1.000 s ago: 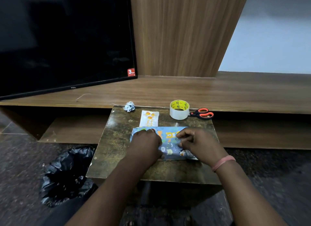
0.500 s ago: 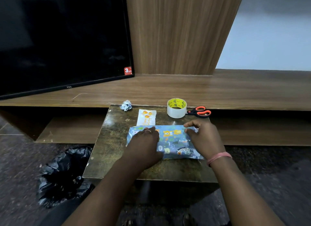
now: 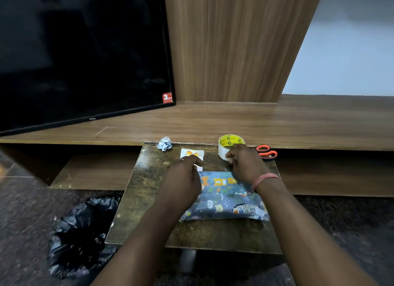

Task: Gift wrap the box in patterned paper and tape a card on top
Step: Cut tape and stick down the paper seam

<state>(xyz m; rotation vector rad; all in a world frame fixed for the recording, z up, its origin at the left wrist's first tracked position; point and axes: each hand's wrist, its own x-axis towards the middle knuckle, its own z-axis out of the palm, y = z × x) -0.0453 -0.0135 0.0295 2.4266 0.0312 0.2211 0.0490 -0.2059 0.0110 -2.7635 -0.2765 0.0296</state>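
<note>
The box wrapped in blue animal-print paper [image 3: 226,198] lies flat on the small dark table [image 3: 147,192]. Just beyond it is a white card with orange shapes [image 3: 191,152]; my left hand [image 3: 183,179] reaches over the box's left end, and its curled fingertips pinch the card's near edge. To the right, my right hand [image 3: 245,164] has its thumb and fingers round the clear tape roll with the yellow core [image 3: 231,139], which stands at the table's far edge. Both forearms cross over the box.
Orange-handled scissors [image 3: 267,151] lie right of the tape. A crumpled paper ball [image 3: 164,143] sits at the table's far left. A black bag [image 3: 83,232] lies on the floor to the left. Behind are a wooden shelf [image 3: 298,123] and a dark TV [image 3: 85,51].
Both hands left the wrapped box and moved forward: the left to the card, the right to the tape roll. The box lies where it was.
</note>
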